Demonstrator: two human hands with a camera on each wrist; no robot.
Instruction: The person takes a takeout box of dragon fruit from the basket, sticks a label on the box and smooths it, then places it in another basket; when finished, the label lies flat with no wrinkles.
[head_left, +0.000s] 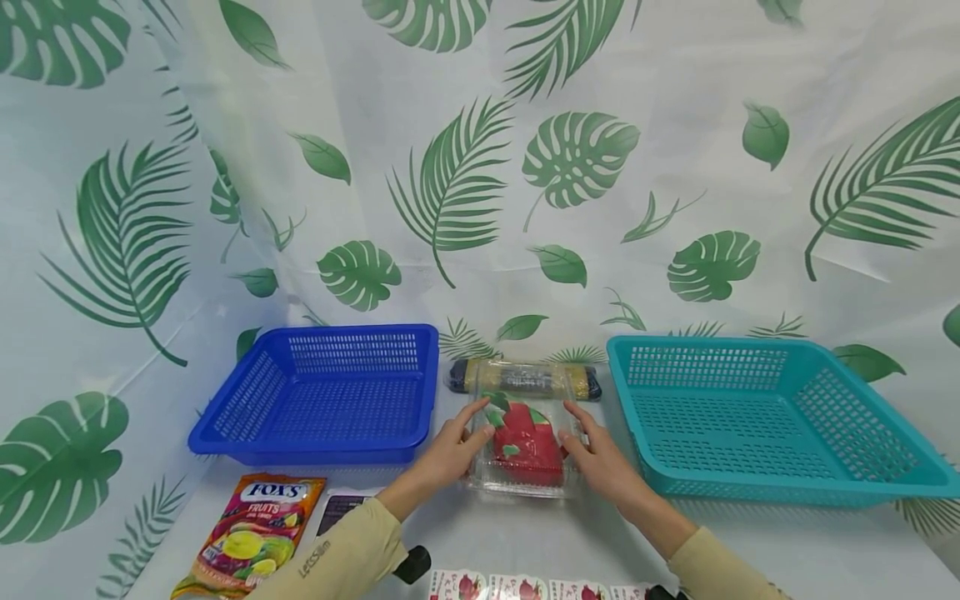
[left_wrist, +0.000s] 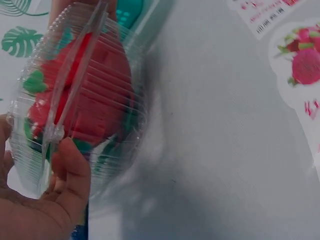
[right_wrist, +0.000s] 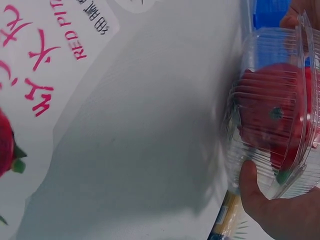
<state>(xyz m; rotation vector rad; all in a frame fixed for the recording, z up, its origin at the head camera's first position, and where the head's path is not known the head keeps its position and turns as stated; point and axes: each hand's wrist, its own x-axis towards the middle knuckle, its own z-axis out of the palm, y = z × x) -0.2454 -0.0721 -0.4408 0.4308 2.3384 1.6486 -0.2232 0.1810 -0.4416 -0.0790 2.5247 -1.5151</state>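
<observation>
A clear plastic clamshell box (head_left: 517, 490) stands in the middle of the table between both hands. Inside it lies a red dragon fruit (head_left: 527, 446) with green scales. My left hand (head_left: 450, 454) grips the box's left side; in the left wrist view, thumb and fingers pinch its rim, where the lid and base meet. The right hand (head_left: 602, 462) holds the opposite side, and its thumb (right_wrist: 248, 182) presses on the ribbed wall in the right wrist view. Lid and base lie together along the rim. Some right fingers are hidden behind the box.
A blue basket (head_left: 315, 454) stands left and a teal basket (head_left: 750, 487) right. Behind the box lies a long yellow-and-dark packet (head_left: 525, 381). A Fox's candy bag (head_left: 255, 533) and a dark packet (head_left: 341, 510) lie front left. Dragon fruit stickers (head_left: 517, 587) line the front.
</observation>
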